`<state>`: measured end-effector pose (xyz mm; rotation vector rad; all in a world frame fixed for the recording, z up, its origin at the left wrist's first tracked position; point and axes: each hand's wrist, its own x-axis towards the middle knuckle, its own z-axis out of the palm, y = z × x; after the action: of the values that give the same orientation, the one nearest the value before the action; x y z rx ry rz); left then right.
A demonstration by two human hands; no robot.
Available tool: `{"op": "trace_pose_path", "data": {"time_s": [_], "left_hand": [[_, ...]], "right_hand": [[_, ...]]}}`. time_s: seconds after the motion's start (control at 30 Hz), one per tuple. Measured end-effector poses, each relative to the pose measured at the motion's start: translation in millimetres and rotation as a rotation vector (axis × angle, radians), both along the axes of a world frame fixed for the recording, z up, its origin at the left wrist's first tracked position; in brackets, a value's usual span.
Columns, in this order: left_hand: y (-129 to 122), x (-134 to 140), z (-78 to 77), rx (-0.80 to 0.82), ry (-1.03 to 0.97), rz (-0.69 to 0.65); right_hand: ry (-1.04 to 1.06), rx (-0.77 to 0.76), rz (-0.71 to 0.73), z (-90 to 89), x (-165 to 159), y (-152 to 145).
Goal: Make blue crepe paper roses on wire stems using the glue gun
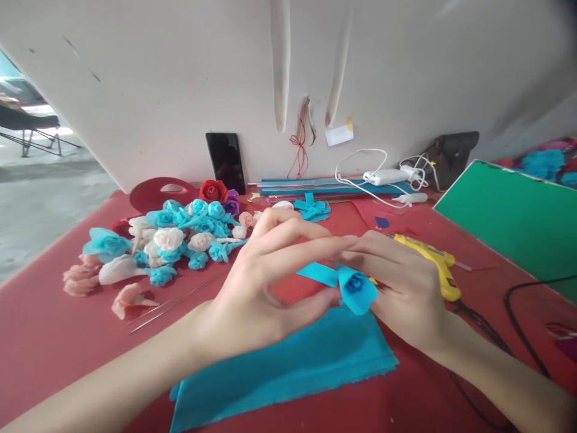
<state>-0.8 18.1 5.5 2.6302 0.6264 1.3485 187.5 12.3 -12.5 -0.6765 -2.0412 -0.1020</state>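
A small blue crepe-paper flower (357,290) with a rolled centre is between my two hands, its opening facing me. My right hand (401,282) is closed around the back of it, and those fingertips are partly hidden. From the other side, my left hand (270,276) holds the flower between thumb and index finger, the remaining fingers curved above. A narrow blue paper strip (318,273) sticks out leftward from the flower. Beneath both hands lies a folded sheet of blue crepe paper (288,376) on the red table (40,355).
Blue, white and pink paper flowers (180,234) are heaped at left, near thin wires (174,305). A yellow glue gun (444,270) lies right, beside a green board (509,222). Blue paper pieces (313,207), a phone (225,162) and a white charger (385,176) are along the wall.
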Motion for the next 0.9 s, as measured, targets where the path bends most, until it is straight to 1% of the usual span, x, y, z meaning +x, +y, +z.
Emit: {"op": "trace_pose_path", "data": {"time_s": [0.07,0.13,0.23,0.3,0.4,0.43,0.47,0.53,0.63,0.73,0.8,0.9], "left_hand": [[3,-3,4.0,-0.043,0.033,-0.02],[8,-8,10.2,-0.086,0.04,0.012],[17,-17,16.7,-0.124,0.01,0.065],[21,-22,14.2,-0.154,0.048,0.06],[22,-32,-2.1,-0.244,0.197,0.036],[21,-36,-9.6,-0.317,0.306,0.063],[19,-40,-17.3,-0.358,0.396,0.058],[15,-51,-31.4,-0.403,0.486,0.053],[6,-65,-45.5,-0.44,0.521,0.074],[-4,-66,-54.3,-0.456,0.556,0.112],[-9,-62,-60.4,-0.445,0.56,0.154],[-13,-53,-69.2,-0.418,0.525,0.165]], "right_hand": [[0.02,-0.038,-0.022,-0.9,1,2],[0.06,-0.115,-0.048,0.0,1,2],[0.152,-0.325,-0.085,4.9,0,-1],[0.219,-0.517,-0.087,8.8,-1,-3],[0.299,-0.847,-0.037,10.9,-4,-5],[0.319,-0.959,-0.009,9.7,-6,-5],[0.334,-1.068,0.019,7.2,-7,-6],[0.343,-1.269,0.081,-1.2,-12,-8],[0.308,-1.517,0.181,-19.5,-20,-16],[0.29,-1.662,0.253,-37.3,-26,-25],[0.302,-1.697,0.277,-46.1,-27,-29],[0.325,-1.703,0.307,-53.9,-27,-31]]}}
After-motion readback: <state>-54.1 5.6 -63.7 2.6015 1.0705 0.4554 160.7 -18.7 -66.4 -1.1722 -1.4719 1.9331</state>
